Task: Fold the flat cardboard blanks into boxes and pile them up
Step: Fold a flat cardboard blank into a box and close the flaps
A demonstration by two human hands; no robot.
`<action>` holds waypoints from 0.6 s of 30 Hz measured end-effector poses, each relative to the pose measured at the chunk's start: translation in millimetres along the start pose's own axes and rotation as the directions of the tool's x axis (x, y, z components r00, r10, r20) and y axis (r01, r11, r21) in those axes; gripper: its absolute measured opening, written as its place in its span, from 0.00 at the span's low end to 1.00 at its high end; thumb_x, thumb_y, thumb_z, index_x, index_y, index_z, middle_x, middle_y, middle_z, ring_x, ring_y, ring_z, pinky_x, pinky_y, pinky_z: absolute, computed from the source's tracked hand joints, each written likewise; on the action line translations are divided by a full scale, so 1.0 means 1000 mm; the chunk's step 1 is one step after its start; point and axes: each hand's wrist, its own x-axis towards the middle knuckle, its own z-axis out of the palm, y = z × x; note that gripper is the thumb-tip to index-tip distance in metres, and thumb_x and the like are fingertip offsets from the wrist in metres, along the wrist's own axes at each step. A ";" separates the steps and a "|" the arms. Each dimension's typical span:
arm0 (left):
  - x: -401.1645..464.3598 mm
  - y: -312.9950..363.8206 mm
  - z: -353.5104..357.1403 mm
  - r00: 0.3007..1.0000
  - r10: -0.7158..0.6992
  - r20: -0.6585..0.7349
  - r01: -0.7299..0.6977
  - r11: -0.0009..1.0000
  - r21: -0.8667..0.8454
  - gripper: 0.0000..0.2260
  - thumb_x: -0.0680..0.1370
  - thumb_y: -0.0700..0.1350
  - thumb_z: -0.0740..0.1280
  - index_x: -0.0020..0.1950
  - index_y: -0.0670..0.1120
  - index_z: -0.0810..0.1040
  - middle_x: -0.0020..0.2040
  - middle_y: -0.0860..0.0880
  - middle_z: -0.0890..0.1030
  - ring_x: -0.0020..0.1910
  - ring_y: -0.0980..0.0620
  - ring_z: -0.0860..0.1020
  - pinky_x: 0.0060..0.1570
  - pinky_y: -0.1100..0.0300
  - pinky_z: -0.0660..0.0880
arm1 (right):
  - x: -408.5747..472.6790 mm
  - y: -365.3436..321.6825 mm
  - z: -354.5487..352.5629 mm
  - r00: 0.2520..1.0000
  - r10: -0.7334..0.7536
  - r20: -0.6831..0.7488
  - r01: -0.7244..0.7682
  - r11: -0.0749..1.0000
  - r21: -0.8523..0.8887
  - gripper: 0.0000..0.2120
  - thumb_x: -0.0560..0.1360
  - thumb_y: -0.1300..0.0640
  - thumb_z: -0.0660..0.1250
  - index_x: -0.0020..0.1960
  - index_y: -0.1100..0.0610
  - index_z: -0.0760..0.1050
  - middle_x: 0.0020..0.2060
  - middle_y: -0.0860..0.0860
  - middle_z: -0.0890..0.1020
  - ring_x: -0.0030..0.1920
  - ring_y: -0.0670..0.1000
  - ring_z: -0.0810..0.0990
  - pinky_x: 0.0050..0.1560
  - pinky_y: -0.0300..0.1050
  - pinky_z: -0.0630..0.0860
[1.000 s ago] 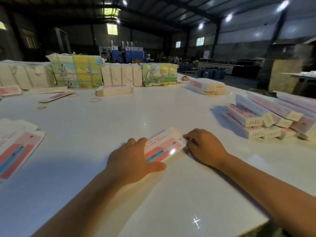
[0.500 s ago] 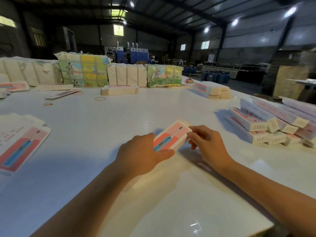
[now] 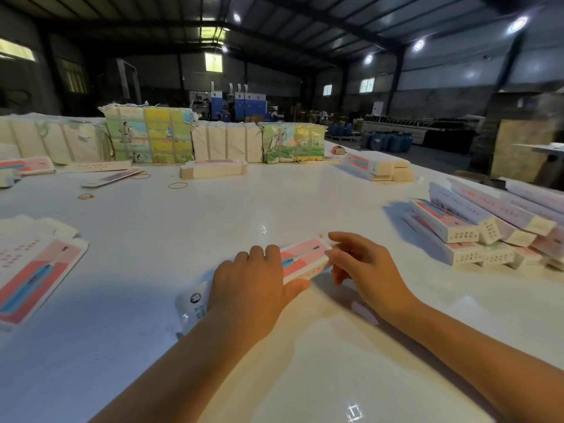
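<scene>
Now the box (image 3: 305, 259) you had lifted off the table (image 3: 213, 227) half a second ago is down again, squared up, left of the pile (image 3: 476, 230). Your left hand (image 3: 253, 282) grips it; your right hand (image 3: 363, 264) pinches its end flap. Print unreadable.

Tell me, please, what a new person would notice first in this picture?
First, the left hand and right hand gripping a pink-and-white cardboard box at the near centre of the white table. Then the pile of folded white boxes at right, and flat pink blanks at left.
</scene>
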 end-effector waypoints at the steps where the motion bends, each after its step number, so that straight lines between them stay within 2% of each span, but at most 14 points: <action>1: 0.000 0.001 0.000 1.000 0.004 -0.004 -0.004 1.000 0.021 0.31 0.71 0.71 0.41 0.60 0.50 0.63 0.52 0.51 0.73 0.47 0.53 0.72 0.39 0.60 0.62 | 0.001 0.001 0.000 0.999 0.050 0.010 -0.050 0.999 0.009 0.14 0.77 0.63 0.65 0.62 0.58 0.74 0.31 0.48 0.80 0.28 0.45 0.76 0.31 0.38 0.75; 3: 0.000 0.005 0.000 1.000 0.015 -0.014 -0.014 0.998 0.058 0.30 0.73 0.71 0.44 0.59 0.50 0.63 0.51 0.51 0.74 0.47 0.51 0.73 0.40 0.58 0.62 | 0.001 0.003 0.000 0.989 0.147 0.030 -0.146 0.989 -0.029 0.21 0.78 0.60 0.63 0.70 0.56 0.67 0.33 0.49 0.79 0.27 0.45 0.76 0.27 0.40 0.73; 4: 0.000 0.007 -0.001 1.000 0.017 -0.012 -0.016 0.998 0.067 0.30 0.73 0.71 0.44 0.59 0.50 0.64 0.51 0.50 0.74 0.47 0.50 0.73 0.40 0.57 0.62 | 0.001 0.004 -0.001 0.987 0.155 0.043 -0.152 0.986 -0.067 0.18 0.79 0.59 0.62 0.69 0.57 0.69 0.31 0.49 0.79 0.25 0.49 0.75 0.24 0.46 0.72; 6: -0.001 0.010 -0.001 1.000 0.011 -0.007 -0.010 0.997 0.074 0.29 0.73 0.71 0.44 0.59 0.50 0.64 0.51 0.50 0.74 0.47 0.49 0.73 0.40 0.56 0.62 | 0.000 0.003 -0.001 0.994 0.093 0.057 -0.083 0.984 -0.157 0.09 0.79 0.60 0.61 0.54 0.61 0.77 0.24 0.49 0.77 0.23 0.57 0.71 0.23 0.54 0.68; 7: -0.001 0.011 -0.002 1.000 0.005 -0.009 -0.005 0.997 0.077 0.29 0.74 0.71 0.44 0.59 0.49 0.64 0.51 0.50 0.74 0.48 0.49 0.73 0.40 0.56 0.61 | -0.001 0.003 0.000 0.997 0.056 0.044 -0.046 0.979 -0.199 0.08 0.79 0.61 0.60 0.50 0.61 0.79 0.23 0.48 0.76 0.23 0.56 0.71 0.23 0.53 0.68; 9: -0.002 0.012 -0.001 1.000 0.000 -0.016 0.001 0.997 0.078 0.29 0.74 0.70 0.45 0.60 0.49 0.63 0.52 0.49 0.73 0.49 0.49 0.72 0.41 0.56 0.61 | -0.002 0.002 0.002 1.000 -0.008 0.015 0.012 0.954 -0.300 0.11 0.79 0.62 0.61 0.43 0.55 0.80 0.26 0.44 0.78 0.26 0.45 0.74 0.30 0.42 0.70; 10: -0.003 0.013 -0.001 1.000 0.000 -0.020 0.001 0.997 0.077 0.29 0.74 0.70 0.45 0.60 0.49 0.63 0.53 0.49 0.73 0.49 0.48 0.72 0.41 0.55 0.60 | -0.003 0.001 0.003 0.999 -0.038 0.016 0.041 0.938 -0.345 0.12 0.79 0.62 0.60 0.42 0.54 0.79 0.29 0.44 0.78 0.29 0.43 0.74 0.34 0.37 0.69; 12: -0.003 0.014 -0.001 1.000 0.003 -0.021 -0.002 0.997 0.077 0.29 0.74 0.70 0.45 0.60 0.48 0.62 0.53 0.48 0.73 0.49 0.48 0.72 0.42 0.55 0.60 | -0.003 0.001 0.004 0.998 -0.057 0.032 0.065 0.924 -0.377 0.11 0.79 0.62 0.60 0.43 0.55 0.80 0.35 0.45 0.78 0.34 0.43 0.75 0.38 0.35 0.68; 18: -0.002 0.017 -0.001 1.000 -0.010 -0.020 0.011 0.998 0.057 0.29 0.74 0.70 0.44 0.60 0.48 0.62 0.54 0.48 0.73 0.49 0.48 0.72 0.42 0.56 0.61 | -0.003 0.002 0.004 0.997 -0.078 0.027 0.083 0.930 -0.358 0.11 0.79 0.64 0.59 0.48 0.55 0.79 0.42 0.49 0.80 0.42 0.43 0.77 0.42 0.29 0.68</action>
